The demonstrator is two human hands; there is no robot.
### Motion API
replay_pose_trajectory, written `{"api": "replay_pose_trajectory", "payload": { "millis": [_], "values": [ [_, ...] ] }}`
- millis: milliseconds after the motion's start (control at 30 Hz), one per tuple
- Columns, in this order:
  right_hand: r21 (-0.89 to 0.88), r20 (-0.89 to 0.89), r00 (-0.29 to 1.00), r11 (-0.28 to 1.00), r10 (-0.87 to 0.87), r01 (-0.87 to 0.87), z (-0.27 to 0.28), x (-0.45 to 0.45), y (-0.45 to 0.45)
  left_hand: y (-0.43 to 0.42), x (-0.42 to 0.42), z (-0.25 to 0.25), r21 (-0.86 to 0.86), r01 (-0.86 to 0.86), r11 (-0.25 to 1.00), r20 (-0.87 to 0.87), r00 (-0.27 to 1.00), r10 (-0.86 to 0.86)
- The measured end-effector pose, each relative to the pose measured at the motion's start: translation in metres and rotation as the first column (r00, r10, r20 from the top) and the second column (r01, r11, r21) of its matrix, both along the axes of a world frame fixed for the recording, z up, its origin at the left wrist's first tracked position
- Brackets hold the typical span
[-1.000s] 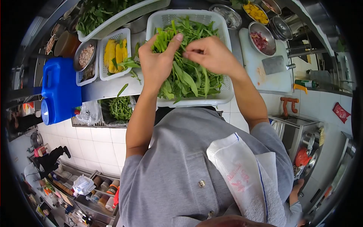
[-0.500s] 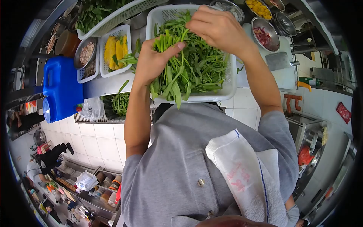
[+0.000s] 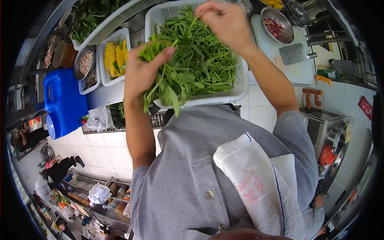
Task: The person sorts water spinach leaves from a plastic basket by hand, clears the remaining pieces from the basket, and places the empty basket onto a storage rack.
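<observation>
- A white towel lies over the grey shirt.
- The left hand is clamped around a bunch of leafy greens, held over the near left part of a white basket.
- Loose greens fill that basket, on the metal surface.
- The right hand, well apart from the left, hovers above the basket's far side, fingers curled in; whether they pinch a stem, I cannot tell.
- To the right, a cleaver lies on a white board, near a metal bowl.
</observation>
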State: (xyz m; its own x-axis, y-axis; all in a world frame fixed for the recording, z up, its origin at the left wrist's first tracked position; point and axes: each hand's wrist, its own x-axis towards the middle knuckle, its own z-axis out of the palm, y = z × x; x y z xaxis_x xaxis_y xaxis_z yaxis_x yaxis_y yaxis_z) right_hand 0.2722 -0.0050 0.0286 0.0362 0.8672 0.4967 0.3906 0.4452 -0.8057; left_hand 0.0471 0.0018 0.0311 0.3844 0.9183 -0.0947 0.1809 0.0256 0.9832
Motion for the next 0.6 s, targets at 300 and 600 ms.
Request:
{"api": "replay_pose_trajectory", "payload": {
  "millis": [300, 600],
  "values": [
    [-0.49, 0.372, 0.865, 0.863, 0.336, -0.124, -0.031, 0.08, 0.009, -0.001, -0.072, -0.013, 0.201, -0.246, 0.948, 0.521, 0.847, 0.109],
    [-0.577, 0.806, 0.402, 0.726, 0.433, 0.375, -0.14, 0.031, 0.063, -0.019, -0.085, -0.004, 0.216, -0.294, 0.931, 0.631, 0.77, 0.097]
  ]
}}
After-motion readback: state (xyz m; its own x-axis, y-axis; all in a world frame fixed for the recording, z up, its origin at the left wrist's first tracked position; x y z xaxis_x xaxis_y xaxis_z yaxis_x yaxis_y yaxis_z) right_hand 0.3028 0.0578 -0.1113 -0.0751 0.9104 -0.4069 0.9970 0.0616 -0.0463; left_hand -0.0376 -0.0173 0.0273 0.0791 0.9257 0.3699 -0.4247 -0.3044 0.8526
